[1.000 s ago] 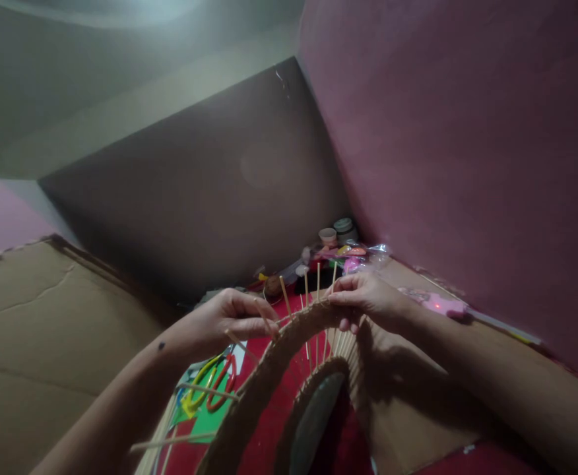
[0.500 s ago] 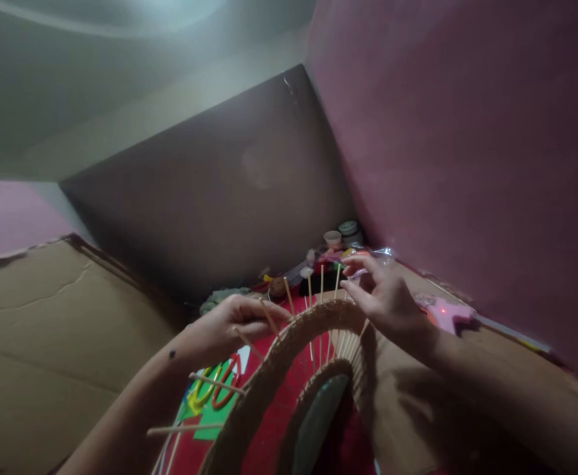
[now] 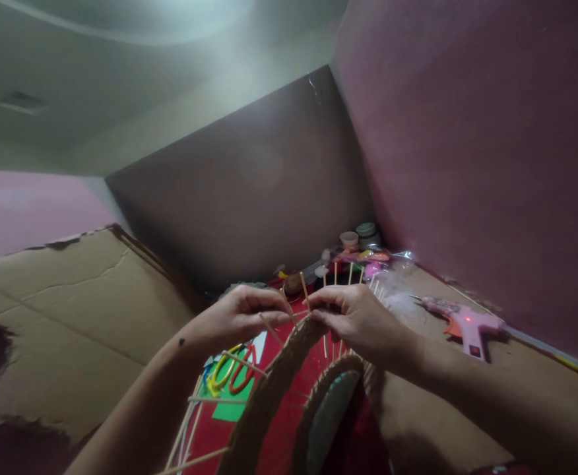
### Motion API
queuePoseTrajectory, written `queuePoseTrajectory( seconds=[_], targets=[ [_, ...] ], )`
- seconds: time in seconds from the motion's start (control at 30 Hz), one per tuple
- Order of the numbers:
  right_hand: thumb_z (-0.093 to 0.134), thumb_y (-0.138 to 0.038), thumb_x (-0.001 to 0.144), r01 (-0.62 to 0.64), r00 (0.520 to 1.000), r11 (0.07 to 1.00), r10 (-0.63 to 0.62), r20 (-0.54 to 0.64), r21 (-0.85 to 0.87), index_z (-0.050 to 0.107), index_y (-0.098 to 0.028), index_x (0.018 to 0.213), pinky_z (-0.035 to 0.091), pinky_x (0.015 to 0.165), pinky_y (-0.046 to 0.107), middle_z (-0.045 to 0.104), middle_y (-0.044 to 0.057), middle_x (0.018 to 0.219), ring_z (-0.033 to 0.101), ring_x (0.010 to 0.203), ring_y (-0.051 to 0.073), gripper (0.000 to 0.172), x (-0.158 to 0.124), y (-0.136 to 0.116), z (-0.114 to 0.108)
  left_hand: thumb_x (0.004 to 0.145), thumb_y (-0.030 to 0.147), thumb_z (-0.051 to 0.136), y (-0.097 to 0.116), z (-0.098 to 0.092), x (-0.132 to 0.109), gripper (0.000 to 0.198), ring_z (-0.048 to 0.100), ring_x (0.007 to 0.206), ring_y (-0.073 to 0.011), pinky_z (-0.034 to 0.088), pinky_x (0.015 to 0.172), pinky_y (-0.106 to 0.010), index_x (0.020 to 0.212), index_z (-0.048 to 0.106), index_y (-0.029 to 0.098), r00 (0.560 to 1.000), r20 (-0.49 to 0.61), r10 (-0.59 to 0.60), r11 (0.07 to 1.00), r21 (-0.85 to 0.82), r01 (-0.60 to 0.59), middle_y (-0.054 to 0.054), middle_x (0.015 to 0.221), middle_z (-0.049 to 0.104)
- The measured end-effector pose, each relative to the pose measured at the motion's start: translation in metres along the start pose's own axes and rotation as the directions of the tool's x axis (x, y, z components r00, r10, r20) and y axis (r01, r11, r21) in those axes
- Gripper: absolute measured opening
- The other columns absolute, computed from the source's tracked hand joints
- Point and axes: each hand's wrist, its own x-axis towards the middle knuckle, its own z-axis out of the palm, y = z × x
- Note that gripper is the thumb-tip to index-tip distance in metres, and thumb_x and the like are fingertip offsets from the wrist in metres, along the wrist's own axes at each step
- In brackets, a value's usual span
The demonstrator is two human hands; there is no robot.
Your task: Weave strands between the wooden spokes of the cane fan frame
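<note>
A round woven piece (image 3: 264,402) of tan cord with thin wooden sticks (image 3: 229,359) fanning out of it stands on edge in front of me. An inner woven ring (image 3: 313,409) circles a dark grey disc (image 3: 331,429). My left hand (image 3: 242,315) pinches the top of the outer rim and a stick there. My right hand (image 3: 355,320) meets it from the right, fingertips closed on the same stretch of rim among the sticks.
A pink glue gun (image 3: 467,323) lies on the brown board at right. Small pots (image 3: 361,236) and colourful craft bits (image 3: 363,257) sit in the far corner. Yellow and red rings (image 3: 229,369) lie on green paper below my left hand. Cardboard (image 3: 71,316) leans at left.
My right hand lifted off the rim with fingers spread, then came back down further left to pinch it beside my left hand. The view swung a little, so the glue gun now shows in full.
</note>
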Motion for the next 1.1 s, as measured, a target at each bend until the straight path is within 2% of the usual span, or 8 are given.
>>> queuePoseTrajectory(
  seconds=[0.1,0.2,0.3,0.4,0.57,0.77,0.9,1.1],
  targets=[
    [0.055,-0.018,0.075,-0.147,0.989,0.985,0.147,0.012,0.088,0.070,-0.016,0.079,0.040,0.043,0.021,0.061,0.001,0.057,0.052,0.047,0.009,0.016,0.001,0.001,0.001,0.078,0.033,0.059,-0.001,-0.010,-0.009,0.020,0.038,0.047,-0.0054,0.031,0.045,-0.019,0.075,0.064,0.014,0.999,0.002,-0.041,0.994,-0.100,0.041,0.004,0.053,0.048],
    [0.054,-0.017,0.073,-0.231,0.973,0.962,0.226,0.051,0.142,0.070,-0.015,0.078,0.038,0.038,0.021,0.060,0.002,0.054,0.050,0.041,0.009,0.017,0.003,0.002,0.001,0.075,0.027,0.062,-0.003,-0.018,-0.013,0.016,0.045,0.053,-0.0073,0.036,0.052,-0.020,0.068,0.063,0.013,0.995,-0.092,0.027,0.980,-0.194,-0.044,0.001,0.057,0.054],
    [0.054,-0.017,0.073,-0.234,0.972,0.963,0.229,0.048,0.135,0.071,-0.015,0.077,0.038,0.036,0.020,0.061,0.003,0.053,0.051,0.041,0.009,0.017,0.004,0.002,0.000,0.074,0.025,0.063,-0.001,-0.021,-0.011,0.015,0.047,0.055,-0.0080,0.037,0.054,-0.021,0.065,0.062,0.013,0.973,-0.212,0.087,0.945,-0.291,-0.148,-0.001,0.059,0.057],
    [0.054,-0.016,0.072,-0.222,0.975,0.968,0.219,0.032,0.119,0.071,-0.015,0.077,0.040,0.037,0.020,0.060,0.002,0.051,0.052,0.041,0.009,0.017,0.005,0.001,0.001,0.074,0.027,0.062,0.007,-0.018,-0.004,0.016,0.046,0.051,-0.0073,0.035,0.049,-0.021,0.065,0.060,0.013,0.947,-0.313,0.075,0.913,-0.360,-0.192,-0.001,0.058,0.057],
    [0.054,-0.016,0.072,-0.215,0.977,0.973,0.214,0.022,0.084,0.071,-0.015,0.076,0.041,0.038,0.020,0.061,0.002,0.052,0.053,0.042,0.010,0.017,0.004,0.001,0.001,0.072,0.029,0.065,0.026,-0.008,0.001,0.016,0.042,0.050,-0.0066,0.032,0.047,-0.020,0.067,0.063,0.013,0.923,-0.376,0.084,0.935,-0.291,-0.204,0.002,0.053,0.050],
    [0.054,-0.015,0.072,-0.235,0.972,0.964,0.232,0.035,0.126,0.071,-0.014,0.076,0.040,0.035,0.020,0.060,0.003,0.052,0.053,0.040,0.009,0.017,0.004,0.002,-0.001,0.070,0.028,0.066,0.030,-0.008,-0.008,0.015,0.033,0.047,-0.0059,0.022,0.043,-0.022,0.063,0.063,0.015,0.935,-0.347,0.064,0.966,-0.214,-0.146,0.003,0.051,0.044],
    [0.055,-0.016,0.072,-0.246,0.969,0.956,0.242,0.042,0.161,0.070,-0.014,0.076,0.040,0.034,0.019,0.058,0.001,0.049,0.051,0.038,0.009,0.015,0.002,0.002,-0.003,0.069,0.026,0.064,0.007,-0.014,-0.015,0.015,0.029,0.048,-0.0068,0.019,0.044,-0.023,0.058,0.061,0.016,0.944,-0.328,0.038,0.951,-0.277,-0.135,0.003,0.049,0.038],
    [0.057,-0.019,0.072,-0.256,0.967,0.949,0.250,0.058,0.182,0.069,-0.014,0.075,0.040,0.034,0.020,0.054,0.000,0.045,0.050,0.037,0.009,0.013,0.002,0.004,-0.003,0.065,0.027,0.062,-0.022,-0.007,-0.025,0.019,0.026,0.046,-0.0068,0.019,0.044,-0.024,0.052,0.056,0.014,0.976,-0.200,-0.084,0.969,-0.243,0.033,0.004,0.047,0.036]
  ],
)
